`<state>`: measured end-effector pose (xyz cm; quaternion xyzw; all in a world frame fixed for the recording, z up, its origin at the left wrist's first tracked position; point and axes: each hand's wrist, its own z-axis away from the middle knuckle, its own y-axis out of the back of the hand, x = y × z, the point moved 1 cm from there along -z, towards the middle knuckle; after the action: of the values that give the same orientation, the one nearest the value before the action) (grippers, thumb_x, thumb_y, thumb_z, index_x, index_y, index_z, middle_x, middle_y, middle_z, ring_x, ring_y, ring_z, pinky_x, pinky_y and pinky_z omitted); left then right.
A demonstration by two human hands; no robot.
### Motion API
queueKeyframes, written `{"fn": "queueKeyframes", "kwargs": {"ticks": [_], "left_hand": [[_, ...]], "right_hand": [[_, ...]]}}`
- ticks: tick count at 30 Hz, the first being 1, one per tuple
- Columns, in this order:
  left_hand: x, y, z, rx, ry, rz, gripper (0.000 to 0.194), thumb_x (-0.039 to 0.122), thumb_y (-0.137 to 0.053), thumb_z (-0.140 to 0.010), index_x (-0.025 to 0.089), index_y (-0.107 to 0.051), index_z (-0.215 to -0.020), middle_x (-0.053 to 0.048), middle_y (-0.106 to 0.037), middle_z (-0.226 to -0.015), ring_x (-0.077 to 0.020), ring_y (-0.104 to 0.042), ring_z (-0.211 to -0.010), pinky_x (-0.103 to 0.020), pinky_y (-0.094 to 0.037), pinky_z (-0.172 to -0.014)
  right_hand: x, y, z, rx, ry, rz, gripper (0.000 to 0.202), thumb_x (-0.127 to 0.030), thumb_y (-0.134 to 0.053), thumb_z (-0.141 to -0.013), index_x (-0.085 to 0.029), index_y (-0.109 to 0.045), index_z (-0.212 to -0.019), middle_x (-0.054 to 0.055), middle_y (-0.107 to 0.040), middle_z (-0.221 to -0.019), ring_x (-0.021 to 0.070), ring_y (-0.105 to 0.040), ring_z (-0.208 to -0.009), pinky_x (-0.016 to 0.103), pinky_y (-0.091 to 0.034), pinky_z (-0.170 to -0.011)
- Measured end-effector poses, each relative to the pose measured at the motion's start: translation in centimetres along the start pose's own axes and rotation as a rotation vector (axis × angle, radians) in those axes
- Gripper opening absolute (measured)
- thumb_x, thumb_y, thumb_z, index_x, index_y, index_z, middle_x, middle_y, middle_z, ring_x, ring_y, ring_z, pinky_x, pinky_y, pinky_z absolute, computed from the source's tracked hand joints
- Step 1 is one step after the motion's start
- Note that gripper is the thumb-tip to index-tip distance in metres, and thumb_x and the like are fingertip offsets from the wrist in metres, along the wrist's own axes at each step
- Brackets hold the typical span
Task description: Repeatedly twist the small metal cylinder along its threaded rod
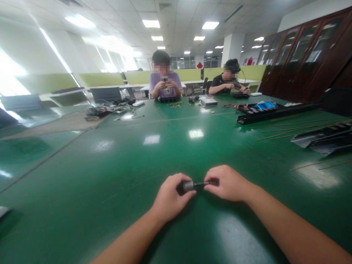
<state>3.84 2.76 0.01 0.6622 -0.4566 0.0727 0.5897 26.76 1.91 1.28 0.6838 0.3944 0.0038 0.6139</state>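
Note:
Just above the green table (118, 165), my left hand (169, 196) is wrapped round a dark cylindrical tool (188, 186) with a grey band. A thin dark shaft points from it toward the right. My right hand (227, 183) pinches the far end of that shaft between thumb and fingers. A small dark piece shows at those fingertips, too blurred to make out. The two hands are a short gap apart, joined by the shaft.
Black metal channels (327, 139) and thin rods (286, 130) lie at the right. A blue-topped part (266, 106) sits farther back. Cables and parts (101, 111) are at the back left. Two people sit across the table, near small brass-coloured pieces (174, 105) and a white box (208, 101).

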Motion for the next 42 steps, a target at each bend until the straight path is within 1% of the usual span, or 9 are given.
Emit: {"fn": "queueKeyframes", "kwargs": {"ticks": [11, 22, 28, 42], "left_hand": [[0.04, 0.0, 0.01, -0.003, 0.01, 0.023, 0.021, 0.024, -0.074, -0.076, 0.023, -0.064, -0.095, -0.001, -0.067, -0.092, -0.0207, -0.062, -0.087, -0.035, -0.046, -0.081], [-0.32, -0.06, 0.05, 0.008, 0.022, 0.033, 0.021, 0.024, -0.075, -0.076, 0.022, -0.064, -0.094, 0.0, -0.068, -0.092, -0.0201, -0.062, -0.086, -0.034, -0.045, -0.081], [-0.14, 0.01, 0.04, 0.017, 0.021, 0.043, 0.02, 0.025, -0.074, -0.077, 0.022, -0.064, -0.094, 0.0, -0.068, -0.092, -0.0199, -0.062, -0.086, -0.034, -0.046, -0.081], [0.15, 0.15, -0.04, 0.023, 0.027, 0.065, 0.02, 0.024, -0.074, -0.076, 0.021, -0.065, -0.093, -0.001, -0.068, -0.092, -0.0198, -0.062, -0.085, -0.033, -0.046, -0.08]], "right_hand": [[0.08, 0.19, 0.06, -0.006, -0.01, -0.011, 0.008, -0.025, -0.068, -0.082, -0.019, -0.073, -0.082, 0.001, -0.067, -0.073, 0.0139, -0.058, -0.066, 0.025, -0.039, -0.064], [0.23, 0.34, 0.1, 0.004, -0.015, -0.003, 0.008, -0.026, -0.067, -0.082, -0.02, -0.072, -0.082, 0.0, -0.067, -0.073, 0.0133, -0.058, -0.066, 0.025, -0.039, -0.065], [0.18, 0.48, 0.11, 0.018, -0.014, -0.013, 0.008, -0.025, -0.067, -0.082, -0.019, -0.072, -0.081, 0.001, -0.068, -0.073, 0.0137, -0.058, -0.066, 0.024, -0.039, -0.064], [0.18, 0.72, 0.2, 0.008, -0.029, -0.013, 0.008, -0.025, -0.068, -0.081, -0.019, -0.073, -0.081, 0.001, -0.067, -0.073, 0.0138, -0.058, -0.065, 0.024, -0.038, -0.063]]}}
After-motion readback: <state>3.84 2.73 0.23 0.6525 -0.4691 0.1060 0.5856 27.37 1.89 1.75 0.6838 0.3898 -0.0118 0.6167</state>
